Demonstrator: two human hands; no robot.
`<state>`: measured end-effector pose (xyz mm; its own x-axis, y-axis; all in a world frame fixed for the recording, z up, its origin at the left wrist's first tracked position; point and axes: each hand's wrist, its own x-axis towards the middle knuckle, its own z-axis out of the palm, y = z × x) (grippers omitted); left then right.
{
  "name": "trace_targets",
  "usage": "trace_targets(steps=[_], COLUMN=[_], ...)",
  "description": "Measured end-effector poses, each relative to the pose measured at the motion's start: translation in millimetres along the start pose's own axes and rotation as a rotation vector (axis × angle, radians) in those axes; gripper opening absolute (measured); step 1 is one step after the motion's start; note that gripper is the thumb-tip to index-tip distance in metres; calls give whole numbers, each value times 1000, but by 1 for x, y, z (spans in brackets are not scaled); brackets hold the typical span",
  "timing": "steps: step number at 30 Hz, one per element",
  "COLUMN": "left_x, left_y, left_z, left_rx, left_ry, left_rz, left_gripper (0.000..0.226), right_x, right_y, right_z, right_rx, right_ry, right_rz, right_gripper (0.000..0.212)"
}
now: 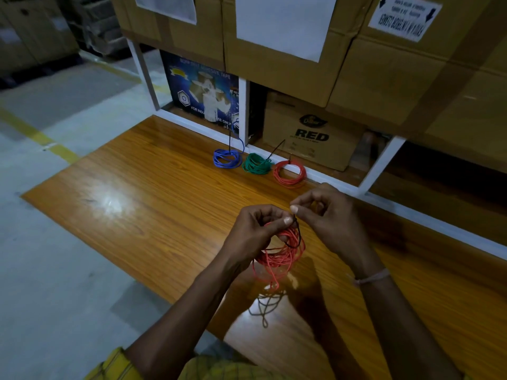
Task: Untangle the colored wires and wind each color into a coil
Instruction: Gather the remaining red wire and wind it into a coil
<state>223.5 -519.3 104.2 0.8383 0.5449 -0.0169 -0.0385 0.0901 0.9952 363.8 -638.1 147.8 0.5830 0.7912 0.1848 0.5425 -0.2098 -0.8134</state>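
Above the wooden table (153,187) my left hand (255,231) grips a coil of red wire (277,259), thumb pressed on its top. A thin black tie (297,237) loops around the coil's upper right part. My right hand (326,212) pinches the end of that black tie just above the coil. At the table's far edge lie three wound coils in a row: a blue coil (227,159), a green coil (256,164) and another red coil (289,172), each with a black tie sticking up.
A white shelf frame (384,160) borders the table's far side. It holds a brown carton marked RED (312,133) and a blue tape box (203,91). Large cardboard cartons (288,50) stack above. Grey floor with a yellow line (35,133) lies to the left.
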Motion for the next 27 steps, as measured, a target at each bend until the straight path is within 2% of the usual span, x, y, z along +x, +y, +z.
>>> trace_targets(steps=[4, 9, 13, 17, 20, 23, 27], left_x=[1, 4, 6, 6, 5, 6, 13], left_y=[-4, -16, -22, -18, -18, -18, -16], left_z=[-2, -5, -5, -5, -7, -6, -1], left_rx=[22, 108, 165, 144, 144, 124, 135], left_ry=[46, 176, 237, 168, 126, 162, 211], left_rz=[-5, -34, -10, 11, 20, -19, -92], left_gripper=[20, 22, 20, 7, 6, 11, 15], right_x=[1, 2, -2, 0, 4, 4, -3], right_y=[6, 14, 10, 11, 12, 12, 6], right_z=[5, 13, 24, 27, 25, 27, 34], right_rx=[-57, -99, -68, -81, -98, -97, -89], right_ry=[36, 133, 151, 197, 205, 210, 296], right_rz=[-47, -226, -212, -225, -237, -265, -308], right_gripper=[8, 9, 7, 7, 7, 7, 8])
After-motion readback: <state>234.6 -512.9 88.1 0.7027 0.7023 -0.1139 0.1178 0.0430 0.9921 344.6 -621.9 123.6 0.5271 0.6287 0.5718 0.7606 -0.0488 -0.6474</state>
